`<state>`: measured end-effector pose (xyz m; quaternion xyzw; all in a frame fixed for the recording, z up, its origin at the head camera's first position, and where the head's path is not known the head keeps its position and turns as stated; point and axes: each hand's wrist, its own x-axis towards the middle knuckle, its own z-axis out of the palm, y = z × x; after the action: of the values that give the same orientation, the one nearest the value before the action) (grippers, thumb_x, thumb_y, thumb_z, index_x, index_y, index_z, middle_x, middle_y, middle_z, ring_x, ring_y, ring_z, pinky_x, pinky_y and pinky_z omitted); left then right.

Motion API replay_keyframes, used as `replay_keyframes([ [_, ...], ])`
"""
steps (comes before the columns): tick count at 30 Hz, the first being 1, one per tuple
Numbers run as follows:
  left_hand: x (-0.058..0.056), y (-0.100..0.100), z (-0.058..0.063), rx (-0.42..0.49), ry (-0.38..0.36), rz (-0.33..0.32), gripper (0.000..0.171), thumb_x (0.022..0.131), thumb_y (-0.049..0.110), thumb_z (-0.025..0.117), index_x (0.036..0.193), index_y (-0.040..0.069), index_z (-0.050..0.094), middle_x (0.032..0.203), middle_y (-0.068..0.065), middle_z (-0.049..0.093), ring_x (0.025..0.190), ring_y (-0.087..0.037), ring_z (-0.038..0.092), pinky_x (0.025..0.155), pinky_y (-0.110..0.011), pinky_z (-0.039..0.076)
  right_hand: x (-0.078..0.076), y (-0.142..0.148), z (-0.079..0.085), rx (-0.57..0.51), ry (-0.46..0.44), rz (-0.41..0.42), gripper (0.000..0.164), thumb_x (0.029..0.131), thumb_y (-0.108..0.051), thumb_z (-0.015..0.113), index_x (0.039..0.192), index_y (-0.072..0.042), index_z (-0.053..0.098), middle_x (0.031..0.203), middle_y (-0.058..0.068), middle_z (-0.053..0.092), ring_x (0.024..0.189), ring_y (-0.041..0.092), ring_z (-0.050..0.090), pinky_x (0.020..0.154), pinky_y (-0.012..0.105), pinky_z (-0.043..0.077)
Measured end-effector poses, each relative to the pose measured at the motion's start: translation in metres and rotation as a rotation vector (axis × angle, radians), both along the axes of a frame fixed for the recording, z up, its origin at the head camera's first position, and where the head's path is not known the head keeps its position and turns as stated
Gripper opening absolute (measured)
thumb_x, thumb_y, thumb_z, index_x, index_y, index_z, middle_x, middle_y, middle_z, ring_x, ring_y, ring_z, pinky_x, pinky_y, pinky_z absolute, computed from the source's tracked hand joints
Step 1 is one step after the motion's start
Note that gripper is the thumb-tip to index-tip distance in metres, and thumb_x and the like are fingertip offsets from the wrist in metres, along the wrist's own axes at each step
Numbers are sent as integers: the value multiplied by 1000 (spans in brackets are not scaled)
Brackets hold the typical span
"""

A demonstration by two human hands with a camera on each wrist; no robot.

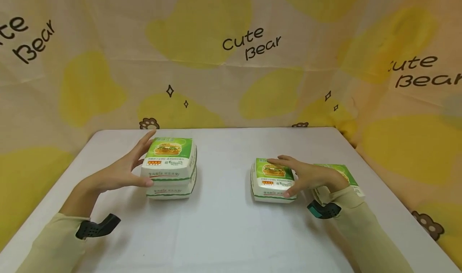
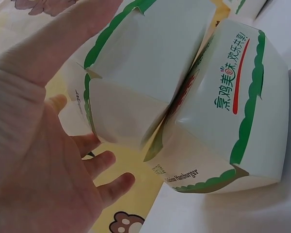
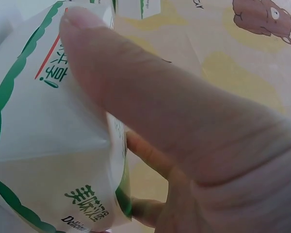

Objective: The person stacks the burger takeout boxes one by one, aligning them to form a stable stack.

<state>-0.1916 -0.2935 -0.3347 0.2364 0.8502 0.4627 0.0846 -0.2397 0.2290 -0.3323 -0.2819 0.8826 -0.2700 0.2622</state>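
My left hand [image 1: 120, 173] is spread loose around the left side of a green-and-white cardboard burger box [image 1: 169, 159], stacked on a matching lower box [image 1: 169, 192] left of centre. My right hand [image 1: 307, 175] spans a single green-and-white burger carton [image 1: 272, 182] right of centre, thumb at its front; I cannot tell whether it grips. Another green-topped carton [image 1: 351, 178] sits behind my right wrist, on the white tabletop [image 1: 216, 233].
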Motion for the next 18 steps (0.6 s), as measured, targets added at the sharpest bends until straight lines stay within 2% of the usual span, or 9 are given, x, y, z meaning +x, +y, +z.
replay_keyframes([
  [4, 0, 0, -2, -26, 10, 3, 126, 76, 12, 82, 161, 41, -7, 171, -14, -1, 153, -49, 5, 110, -81, 16, 0, 0, 0, 9, -4, 13, 111, 75, -39, 88, 162, -22, 23, 167, 28, 1, 150, 57, 10, 111, 81, 18],
  [8, -1, 1, -3, -48, 8, 10, 124, 79, 15, 82, 160, 43, -7, 172, -11, -6, 153, -50, 7, 110, -79, 20, 1, 1, -2, 17, -4, 6, 110, 75, -39, 88, 162, -23, 22, 167, 26, 2, 150, 57, 13, 111, 79, 20],
  [15, -2, 0, 0, -93, -14, 43, 120, 83, 19, 80, 159, 45, -9, 170, -21, 0, 141, -63, 28, 104, -76, 34, 0, 0, -4, 11, 43, -18, 105, 79, -38, 85, 161, -21, 23, 167, 22, 13, 148, 51, 23, 112, 76, 24],
  [18, -1, -2, 1, -90, -18, 49, 121, 82, 18, 80, 161, 40, -9, 170, -20, -2, 145, -60, 22, 107, -77, 31, -1, -3, -3, 17, 60, -31, 103, 80, -38, 84, 161, -21, 23, 166, 22, 16, 147, 50, 25, 112, 76, 25],
])
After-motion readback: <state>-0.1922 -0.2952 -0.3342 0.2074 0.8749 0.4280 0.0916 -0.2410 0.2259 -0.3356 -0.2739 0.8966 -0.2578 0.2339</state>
